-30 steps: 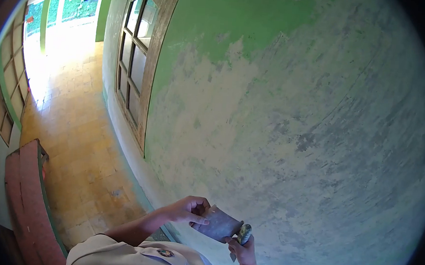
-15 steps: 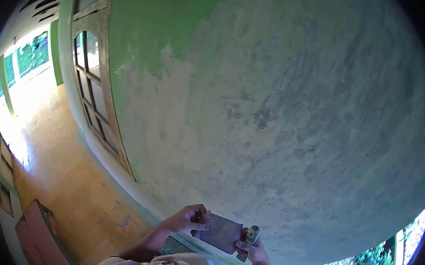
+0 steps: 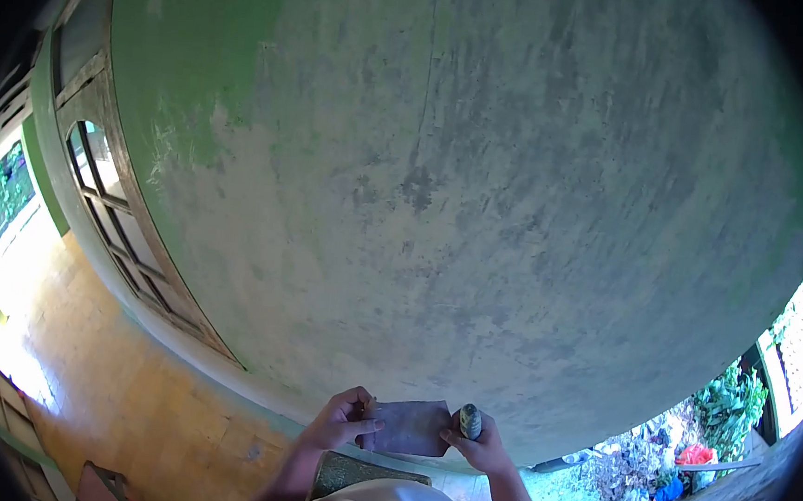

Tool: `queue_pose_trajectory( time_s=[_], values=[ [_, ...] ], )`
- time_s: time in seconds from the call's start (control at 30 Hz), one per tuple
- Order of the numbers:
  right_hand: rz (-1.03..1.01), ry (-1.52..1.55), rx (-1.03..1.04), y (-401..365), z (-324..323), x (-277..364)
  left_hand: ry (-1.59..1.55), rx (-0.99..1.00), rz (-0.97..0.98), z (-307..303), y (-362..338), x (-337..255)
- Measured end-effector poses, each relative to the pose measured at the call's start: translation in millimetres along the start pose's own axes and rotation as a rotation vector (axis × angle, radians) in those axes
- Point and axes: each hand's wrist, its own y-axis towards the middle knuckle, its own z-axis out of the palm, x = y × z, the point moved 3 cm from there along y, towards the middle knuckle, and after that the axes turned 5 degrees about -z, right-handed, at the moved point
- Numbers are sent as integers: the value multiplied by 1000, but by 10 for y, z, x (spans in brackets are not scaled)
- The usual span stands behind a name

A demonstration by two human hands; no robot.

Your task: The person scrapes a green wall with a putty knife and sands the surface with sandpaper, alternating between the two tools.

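Observation:
A brownish-grey rectangular sheet, by its look sandpaper (image 3: 410, 428), is stretched between my two hands in front of the wall. My left hand (image 3: 341, 421) is closed on its left edge, thumb on the near face. At the other end my right hand (image 3: 484, 447) pinches the right edge with the thumb. The same hand also grips a small tool with a dark, patterned handle (image 3: 471, 421), whose rounded end points up; its other end is hidden by my fingers. The wall (image 3: 479, 209) facing me is patchy grey, with green paint at upper left.
To the left is a wooden-framed window (image 3: 111, 202) above a yellowish tiled floor (image 3: 167, 411). Below my hands shows a dark green flat surface (image 3: 372, 469). Rubble and litter (image 3: 628, 471) lie outside at lower right, beside a leafy plant (image 3: 731, 404).
My view has swung to the right and down. The sheet is now held more level, and the tool's handle stands more upright; its flat lower end has gone from sight.

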Motion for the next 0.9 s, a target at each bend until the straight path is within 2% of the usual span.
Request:
queue_pose_trajectory(
  time_s=[0.17, 0.3, 0.47, 0.57, 0.63, 0.67, 0.7, 0.77, 0.8, 0.87, 0.9],
  values=[
    [-28, -60, -43, -29, 151, -7, -5, -4, 12, -147, -58, 87],
    [-6, -45, 11, -60, 312, 7, -5, -2, 6, -265, -175, 135],
    [-32, -104, 6, -111, 433, -39, -136, -63, 18, -391, -353, 255],
    [-92, 23, -72, -147, 385, 24, -98, -137, 49, -520, -385, 371],
    [-119, 56, -120, -151, 254, 128, -96, -105, 34, -530, -435, 385],
    [-265, -9, -94, -105, 168, 235, -95, -81, 26, -522, -456, 389],
    [-264, -12, -100, -57, 148, 372, -95, -76, 24, -525, -484, 397],
    [-480, 89, -144, -19, 144, 831, -88, -58, -15, -525, -527, 421],
    [-481, 86, -146, 41, 168, 968, -88, -54, -14, -536, -540, 415],
    [-883, 175, -280, 62, 149, 1302, -105, -37, -36, -526, -574, 406],
    [-885, 176, -282, 102, 116, 1410, -101, -36, -36, -525, -589, 404]
  ],
)
